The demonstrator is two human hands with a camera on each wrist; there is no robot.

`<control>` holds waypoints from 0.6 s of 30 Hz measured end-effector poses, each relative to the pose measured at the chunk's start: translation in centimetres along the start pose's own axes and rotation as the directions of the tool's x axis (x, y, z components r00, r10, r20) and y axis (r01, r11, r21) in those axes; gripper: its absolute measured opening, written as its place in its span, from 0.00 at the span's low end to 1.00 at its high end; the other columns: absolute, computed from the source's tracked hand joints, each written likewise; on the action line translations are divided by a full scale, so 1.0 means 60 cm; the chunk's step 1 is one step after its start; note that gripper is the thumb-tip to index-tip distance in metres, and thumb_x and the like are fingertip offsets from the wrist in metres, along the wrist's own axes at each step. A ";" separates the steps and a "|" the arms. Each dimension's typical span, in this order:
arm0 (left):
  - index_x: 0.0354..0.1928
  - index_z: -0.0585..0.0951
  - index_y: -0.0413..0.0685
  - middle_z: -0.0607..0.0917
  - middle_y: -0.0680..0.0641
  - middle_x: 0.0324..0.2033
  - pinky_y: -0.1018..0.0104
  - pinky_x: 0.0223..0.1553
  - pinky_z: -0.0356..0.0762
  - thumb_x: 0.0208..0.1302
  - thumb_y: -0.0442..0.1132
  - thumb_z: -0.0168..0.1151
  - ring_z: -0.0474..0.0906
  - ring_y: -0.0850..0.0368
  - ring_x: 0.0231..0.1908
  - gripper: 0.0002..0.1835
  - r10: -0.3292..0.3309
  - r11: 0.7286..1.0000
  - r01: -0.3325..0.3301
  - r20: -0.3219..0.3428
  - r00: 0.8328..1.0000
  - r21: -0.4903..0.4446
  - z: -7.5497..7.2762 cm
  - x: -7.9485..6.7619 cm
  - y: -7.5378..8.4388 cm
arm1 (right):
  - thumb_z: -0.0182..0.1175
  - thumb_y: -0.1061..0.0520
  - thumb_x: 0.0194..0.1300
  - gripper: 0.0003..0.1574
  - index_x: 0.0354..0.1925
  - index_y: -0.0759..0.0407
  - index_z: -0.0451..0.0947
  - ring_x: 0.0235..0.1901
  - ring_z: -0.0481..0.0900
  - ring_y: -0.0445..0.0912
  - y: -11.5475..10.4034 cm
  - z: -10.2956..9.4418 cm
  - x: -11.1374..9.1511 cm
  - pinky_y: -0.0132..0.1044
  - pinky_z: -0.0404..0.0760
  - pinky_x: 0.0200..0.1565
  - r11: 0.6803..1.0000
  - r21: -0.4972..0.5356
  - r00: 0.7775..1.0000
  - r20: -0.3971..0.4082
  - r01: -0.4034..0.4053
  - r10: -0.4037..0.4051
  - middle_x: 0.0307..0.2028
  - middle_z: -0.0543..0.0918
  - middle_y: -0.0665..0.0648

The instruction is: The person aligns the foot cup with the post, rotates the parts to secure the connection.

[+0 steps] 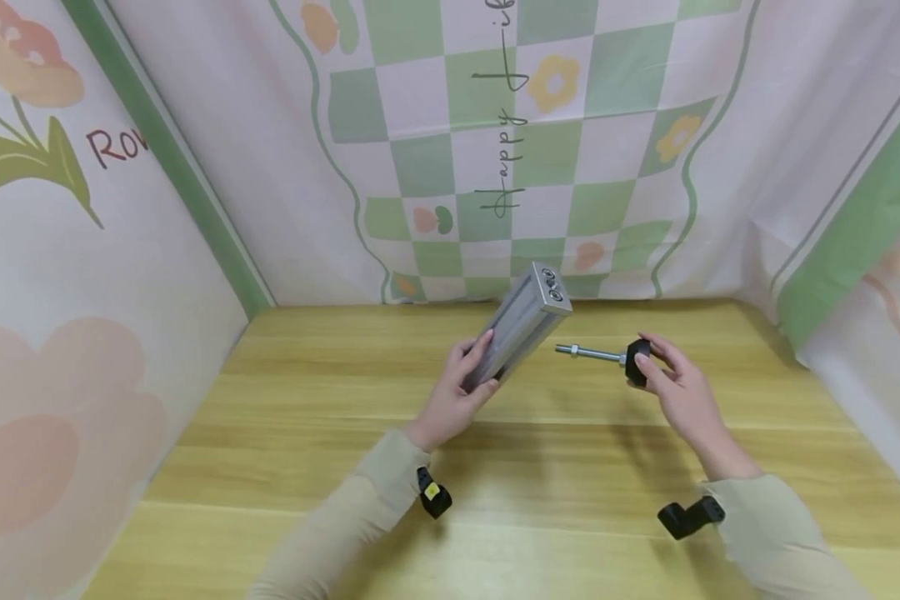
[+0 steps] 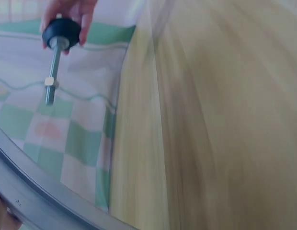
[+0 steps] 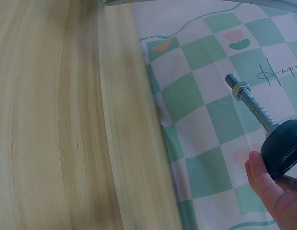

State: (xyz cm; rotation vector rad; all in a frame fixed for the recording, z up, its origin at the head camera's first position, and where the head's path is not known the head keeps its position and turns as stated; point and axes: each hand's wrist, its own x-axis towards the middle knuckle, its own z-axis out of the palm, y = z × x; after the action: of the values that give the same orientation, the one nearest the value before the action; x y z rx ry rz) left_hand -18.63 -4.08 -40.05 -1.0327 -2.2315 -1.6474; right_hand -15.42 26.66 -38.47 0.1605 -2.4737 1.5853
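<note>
My left hand (image 1: 453, 396) grips a grey aluminium profile bar (image 1: 513, 325) by its lower part, tilted so the upper end points away to the right. Round holes show in the end plate (image 1: 552, 289). The fingers and thumb of my right hand (image 1: 682, 396) pinch the black base of a levelling foot (image 1: 636, 362). Its threaded rod (image 1: 596, 353) points left toward the bar, with a gap between them. In the right wrist view a hex nut (image 3: 241, 90) sits near the rod's tip. The left wrist view shows the bar (image 2: 48, 191) crossing the lower left corner.
Both hands are above a wooden table (image 1: 330, 467). A checkered green and white curtain (image 1: 487, 167) hangs along the table's back edge, with further fabric at the left (image 1: 82, 292) and right (image 1: 862, 275). A small black device (image 1: 690, 517) is on the right wrist, another (image 1: 435, 496) on the left.
</note>
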 end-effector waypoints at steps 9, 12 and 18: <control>0.72 0.50 0.38 0.60 0.36 0.63 0.56 0.60 0.63 0.66 0.26 0.53 0.60 0.45 0.59 0.35 -0.069 0.983 0.055 -0.075 0.995 -0.173 0.029 0.004 0.015 | 0.44 0.50 0.75 0.35 0.70 0.69 0.51 0.33 0.75 0.20 -0.001 -0.002 0.001 0.14 0.76 0.38 1.000 -0.022 1.000 -0.001 -0.002 0.002 0.63 0.59 0.82; 0.73 0.49 0.39 0.58 0.36 0.64 0.56 0.60 0.62 0.67 0.26 0.52 0.60 0.45 0.60 0.36 -0.081 0.981 0.065 -0.082 0.993 -0.185 0.031 0.002 0.015 | 0.44 0.50 0.75 0.35 0.70 0.69 0.51 0.34 0.74 0.20 -0.001 -0.001 0.001 0.14 0.76 0.38 0.999 -0.033 1.000 -0.003 -0.002 0.002 0.63 0.59 0.82; 0.74 0.45 0.42 0.54 0.37 0.67 0.52 0.62 0.61 0.69 0.29 0.49 0.58 0.42 0.63 0.36 -0.102 0.976 0.096 -0.024 0.994 -0.198 0.021 -0.005 0.014 | 0.44 0.50 0.75 0.35 0.70 0.69 0.51 0.34 0.75 0.20 -0.008 0.000 0.005 0.16 0.77 0.39 1.000 -0.008 1.000 -0.013 0.006 -0.006 0.62 0.61 0.81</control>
State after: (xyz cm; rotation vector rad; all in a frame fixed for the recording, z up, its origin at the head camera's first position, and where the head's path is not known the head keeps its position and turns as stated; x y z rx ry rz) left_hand -17.55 -2.94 -40.04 -0.9413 -2.1656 -1.9452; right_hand -15.65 26.46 -38.00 0.1557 -2.4672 1.5682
